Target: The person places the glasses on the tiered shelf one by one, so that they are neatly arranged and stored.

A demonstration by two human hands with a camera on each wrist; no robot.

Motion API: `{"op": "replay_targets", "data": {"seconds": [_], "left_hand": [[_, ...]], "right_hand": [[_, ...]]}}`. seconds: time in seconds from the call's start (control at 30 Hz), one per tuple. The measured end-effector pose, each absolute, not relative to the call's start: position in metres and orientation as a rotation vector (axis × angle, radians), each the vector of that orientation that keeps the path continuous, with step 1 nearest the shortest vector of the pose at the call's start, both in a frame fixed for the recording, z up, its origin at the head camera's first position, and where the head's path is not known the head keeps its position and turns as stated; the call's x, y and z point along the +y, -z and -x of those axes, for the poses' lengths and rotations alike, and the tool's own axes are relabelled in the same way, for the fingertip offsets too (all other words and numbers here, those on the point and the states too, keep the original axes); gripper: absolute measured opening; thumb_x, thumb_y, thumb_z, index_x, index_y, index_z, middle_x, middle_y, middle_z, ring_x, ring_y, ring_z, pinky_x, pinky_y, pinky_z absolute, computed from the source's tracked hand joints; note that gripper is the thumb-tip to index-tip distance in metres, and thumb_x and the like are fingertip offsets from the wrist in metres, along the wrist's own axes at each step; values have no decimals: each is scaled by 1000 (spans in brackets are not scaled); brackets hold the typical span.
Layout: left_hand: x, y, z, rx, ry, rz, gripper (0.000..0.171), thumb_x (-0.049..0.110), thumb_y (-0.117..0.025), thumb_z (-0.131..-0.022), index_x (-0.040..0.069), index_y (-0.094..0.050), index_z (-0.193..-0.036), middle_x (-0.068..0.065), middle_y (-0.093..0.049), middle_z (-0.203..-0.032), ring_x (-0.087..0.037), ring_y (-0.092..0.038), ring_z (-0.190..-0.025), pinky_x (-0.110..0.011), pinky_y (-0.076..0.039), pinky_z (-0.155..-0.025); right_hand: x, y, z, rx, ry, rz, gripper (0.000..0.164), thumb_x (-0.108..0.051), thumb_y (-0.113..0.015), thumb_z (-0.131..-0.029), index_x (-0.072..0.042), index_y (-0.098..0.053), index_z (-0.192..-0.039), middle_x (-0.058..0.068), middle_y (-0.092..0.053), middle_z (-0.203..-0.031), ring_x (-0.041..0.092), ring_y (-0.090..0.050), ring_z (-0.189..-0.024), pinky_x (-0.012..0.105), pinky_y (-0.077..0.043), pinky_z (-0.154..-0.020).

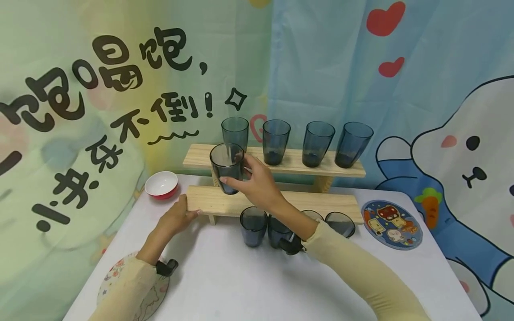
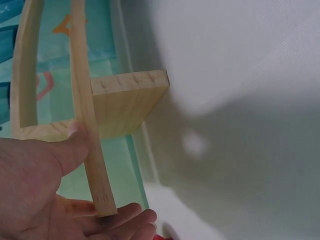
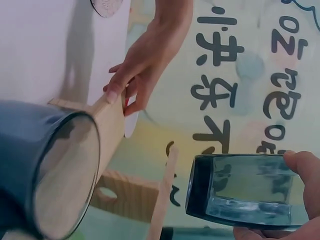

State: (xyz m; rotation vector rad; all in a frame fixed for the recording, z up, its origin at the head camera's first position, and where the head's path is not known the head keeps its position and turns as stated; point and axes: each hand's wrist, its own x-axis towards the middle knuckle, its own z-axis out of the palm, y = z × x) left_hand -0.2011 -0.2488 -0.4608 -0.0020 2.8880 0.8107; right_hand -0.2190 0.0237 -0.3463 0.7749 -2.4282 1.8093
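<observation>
My right hand (image 1: 263, 185) holds a blue-grey drinking glass (image 1: 225, 167) upright above the left end of the lower board of a two-tier wooden rack (image 1: 229, 203). In the right wrist view, the thumb and fingers clasp that glass (image 3: 250, 190) at its sides. With my left hand (image 1: 172, 218) I grip the left end of the lower board; the left wrist view has the thumb (image 2: 75, 145) on one face and fingers beyond the other. Several matching glasses (image 1: 275, 142) stand in a row on the upper board (image 1: 249, 154).
Several more glasses (image 1: 254, 227) stand on the white table (image 1: 241, 285) before the rack, partly hidden by my right forearm. A red-and-white bowl (image 1: 161, 183) sits left of the rack. A blue patterned round mat (image 1: 391, 225) lies right; a pale one (image 1: 154, 294) lies under my left forearm.
</observation>
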Motion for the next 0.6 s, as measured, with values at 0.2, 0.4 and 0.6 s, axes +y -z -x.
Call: {"op": "replay_targets", "data": {"seconds": [0.2,0.4,0.6], "left_hand": [[-252,462,201,2890,-841,-24,72,31,-65,-106,-16,-28,-147,-42,-56,-133,-49,-63,-119,-63,-50,-96],[-253,461,202,2879,-864,-29,72,31,-65,-106,-15,-28,-146,-41,-57,-132,-44,-63,-113,-61,-50,-94],[-253,462,203,2883,-880,-39,68,30,-66,-106,-14,-31,-143,-39,-59,-128,-43,-64,-109,-61,-50,-93]], "right_hand": [[-12,346,232,-2403,-1781,-739,58,-31,-82,-94,-15,-58,-144,1,-61,-137,18,-59,-134,35,-46,-115],[-40,341,245,-2365,-1818,-701,62,-31,-83,-93,-9,-56,-145,7,-59,-136,21,-61,-131,37,-47,-114],[-62,343,262,-2410,-1763,-537,77,-38,-82,-93,-7,-47,-155,11,-55,-145,26,-57,-134,42,-51,-108]]}}
